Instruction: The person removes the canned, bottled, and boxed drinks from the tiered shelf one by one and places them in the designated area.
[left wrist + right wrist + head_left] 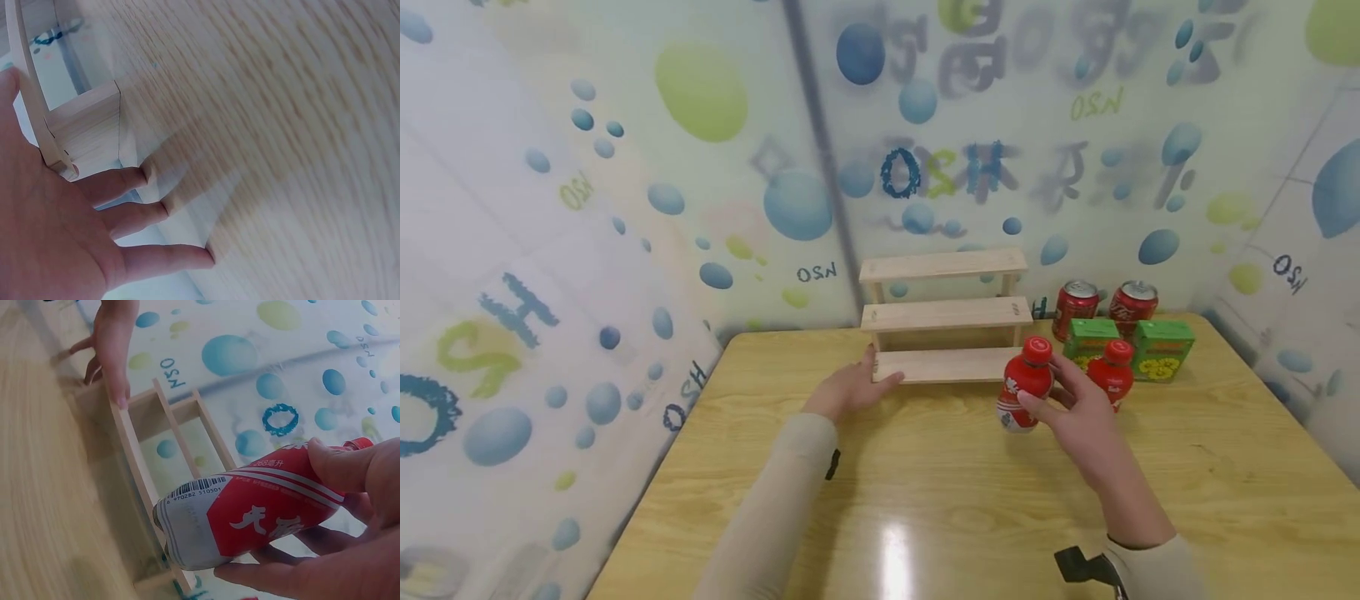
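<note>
My right hand (1086,421) grips a small red plastic bottle (1028,385) with a red cap, thumb on one side and fingers on the other. It is held upright in front of the right end of a three-tier wooden shelf rack (947,315). In the right wrist view, the bottle's white base with a barcode (199,487) shows. My left hand (850,387) is at the rack's left end, its thumb on the lowest board. Seen from the left wrist, the hand's (56,231) fingers reach out fairly straight, tips touching the wooden tabletop (281,156).
Right of the rack stands a second red bottle (1111,375). Behind it are two green boxes (1163,350) with yellow flowers, then two red cans (1133,302) at the back edge. A wall (760,292) with printed bubbles rises behind the table (940,492).
</note>
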A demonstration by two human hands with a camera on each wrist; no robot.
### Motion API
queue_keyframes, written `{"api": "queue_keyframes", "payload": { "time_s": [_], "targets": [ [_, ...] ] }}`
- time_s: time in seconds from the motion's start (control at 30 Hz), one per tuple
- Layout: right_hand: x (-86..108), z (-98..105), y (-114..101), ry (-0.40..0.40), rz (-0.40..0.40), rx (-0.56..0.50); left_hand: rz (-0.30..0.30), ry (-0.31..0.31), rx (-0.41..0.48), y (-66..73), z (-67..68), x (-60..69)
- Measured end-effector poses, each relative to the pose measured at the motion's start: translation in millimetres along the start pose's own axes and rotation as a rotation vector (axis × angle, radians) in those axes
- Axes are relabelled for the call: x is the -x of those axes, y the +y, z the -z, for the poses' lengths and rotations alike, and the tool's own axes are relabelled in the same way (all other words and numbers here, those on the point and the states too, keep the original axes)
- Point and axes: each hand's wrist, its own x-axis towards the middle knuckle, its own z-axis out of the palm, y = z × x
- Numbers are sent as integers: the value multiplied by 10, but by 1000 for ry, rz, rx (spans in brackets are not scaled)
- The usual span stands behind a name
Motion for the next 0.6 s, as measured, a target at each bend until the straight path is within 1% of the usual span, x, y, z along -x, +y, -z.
{"api": "queue_keyframes", "payload": {
  "time_s": [0.13,0.23,0.3,0.4,0.5,0.6],
  "targets": [
    [109,178,133,35,-33,75,-1,-3,-3,-24,0,13],
    [178,371,269,44,-78,131,8,-3,0,-36,11,20],
    [216,524,381,42,-107,132,6,0,9,-39,23,21],
    [259,758,566,59,-155,114,-11,4,13,-33,31,15],
    [285,961,726,100,-197,81,-24,1,13,-28,26,10],
    [299,1115,836,154,-230,71,-25,-4,13,-24,14,6]
  ]
}}
